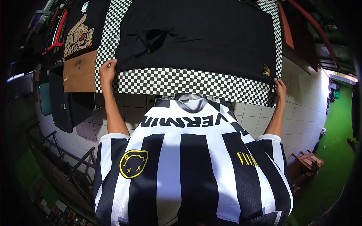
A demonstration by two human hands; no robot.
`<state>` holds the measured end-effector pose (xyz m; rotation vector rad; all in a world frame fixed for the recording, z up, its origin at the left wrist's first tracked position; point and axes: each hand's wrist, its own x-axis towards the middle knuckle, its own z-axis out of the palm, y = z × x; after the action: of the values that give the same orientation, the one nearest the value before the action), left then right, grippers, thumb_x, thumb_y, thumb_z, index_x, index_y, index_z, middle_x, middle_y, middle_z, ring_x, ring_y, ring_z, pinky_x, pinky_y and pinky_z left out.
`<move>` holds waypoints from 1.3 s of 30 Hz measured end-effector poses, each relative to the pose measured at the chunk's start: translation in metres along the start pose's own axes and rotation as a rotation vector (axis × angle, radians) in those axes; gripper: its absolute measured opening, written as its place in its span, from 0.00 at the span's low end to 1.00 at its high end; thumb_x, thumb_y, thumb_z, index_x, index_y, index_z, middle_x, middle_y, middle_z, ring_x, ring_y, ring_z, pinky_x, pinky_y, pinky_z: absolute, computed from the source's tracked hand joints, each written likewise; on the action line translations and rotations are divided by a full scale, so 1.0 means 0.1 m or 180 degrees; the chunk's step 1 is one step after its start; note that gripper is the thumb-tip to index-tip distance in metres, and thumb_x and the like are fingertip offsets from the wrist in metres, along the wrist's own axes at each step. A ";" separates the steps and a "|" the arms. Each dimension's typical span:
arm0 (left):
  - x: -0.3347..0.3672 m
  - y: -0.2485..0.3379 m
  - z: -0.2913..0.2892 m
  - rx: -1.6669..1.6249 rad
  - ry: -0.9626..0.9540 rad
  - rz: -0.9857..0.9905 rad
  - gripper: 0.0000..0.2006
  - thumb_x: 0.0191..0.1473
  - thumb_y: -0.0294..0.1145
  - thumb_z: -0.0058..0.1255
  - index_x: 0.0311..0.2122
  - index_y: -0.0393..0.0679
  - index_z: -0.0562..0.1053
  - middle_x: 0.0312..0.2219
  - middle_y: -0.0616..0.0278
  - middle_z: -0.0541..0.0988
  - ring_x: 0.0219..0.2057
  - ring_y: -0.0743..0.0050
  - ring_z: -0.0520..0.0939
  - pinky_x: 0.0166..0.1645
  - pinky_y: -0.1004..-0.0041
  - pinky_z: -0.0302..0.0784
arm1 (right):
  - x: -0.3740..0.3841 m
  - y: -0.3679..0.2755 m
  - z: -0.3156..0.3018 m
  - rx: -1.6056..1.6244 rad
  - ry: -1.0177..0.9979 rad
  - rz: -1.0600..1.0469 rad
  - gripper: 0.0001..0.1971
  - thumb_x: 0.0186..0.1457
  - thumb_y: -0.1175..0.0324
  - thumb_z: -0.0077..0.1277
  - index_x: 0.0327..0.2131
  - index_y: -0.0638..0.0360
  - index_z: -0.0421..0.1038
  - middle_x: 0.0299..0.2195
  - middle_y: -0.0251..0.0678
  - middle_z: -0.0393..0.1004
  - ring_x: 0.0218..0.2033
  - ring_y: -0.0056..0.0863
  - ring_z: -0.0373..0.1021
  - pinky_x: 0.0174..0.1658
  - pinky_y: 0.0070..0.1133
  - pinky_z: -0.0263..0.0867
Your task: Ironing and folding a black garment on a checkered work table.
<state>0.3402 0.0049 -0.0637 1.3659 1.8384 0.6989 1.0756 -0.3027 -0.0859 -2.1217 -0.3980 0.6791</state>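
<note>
Pinching tight, the left hand at 10 o'clock and right hand near 2 hold the near corners of a flat black fabric garment at 12 over black-and-white checkered sheeting, probably the straightening step, so next likely needs even tension imo.

Striped jersey: black lettering (upside down), yellow badge, yellow letters; black cloth: yellow label.

The shirt has black and white stripes and short sleeves. Its black badge has yellow lines.
</note>
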 end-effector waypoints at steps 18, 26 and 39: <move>-0.18 -0.21 -0.07 -0.0504 -0.0507 -0.0748 0.14 0.61 0.43 0.57 0.30 0.44 0.75 0.18 0.70 0.76 0.15 0.87 0.71 0.19 0.82 0.62 | -0.42 0.01 -0.14 0.0129 -0.0076 0.0231 0.09 0.56 0.63 0.61 0.36 0.57 0.81 0.25 0.17 0.70 0.25 0.08 0.59 0.29 0.12 0.51; -0.06 -0.36 -0.08 -0.0001 -0.0498 -0.0632 0.19 0.59 0.46 0.59 0.24 0.44 0.74 0.17 0.68 0.77 0.14 0.85 0.72 0.19 0.79 0.64 | -0.35 0.19 0.01 -0.0174 0.0205 -0.0131 0.13 0.56 0.60 0.59 0.36 0.59 0.81 0.28 0.21 0.74 0.31 0.14 0.64 0.35 0.16 0.57; -0.75 0.77 0.65 0.0840 0.0799 0.1015 0.10 0.57 0.38 0.59 0.36 0.43 0.77 0.17 0.63 0.76 0.19 0.74 0.78 0.29 0.69 0.72 | -0.80 -0.35 0.65 -0.1688 0.1402 -0.2384 0.19 0.51 0.76 0.51 0.49 0.62 0.72 0.44 0.46 0.74 0.43 0.44 0.73 0.48 0.35 0.68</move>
<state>0.4485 -0.0447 -0.0247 1.8425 1.9816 0.8433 0.9712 -0.2814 -0.0636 -2.2688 -1.1288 -0.3598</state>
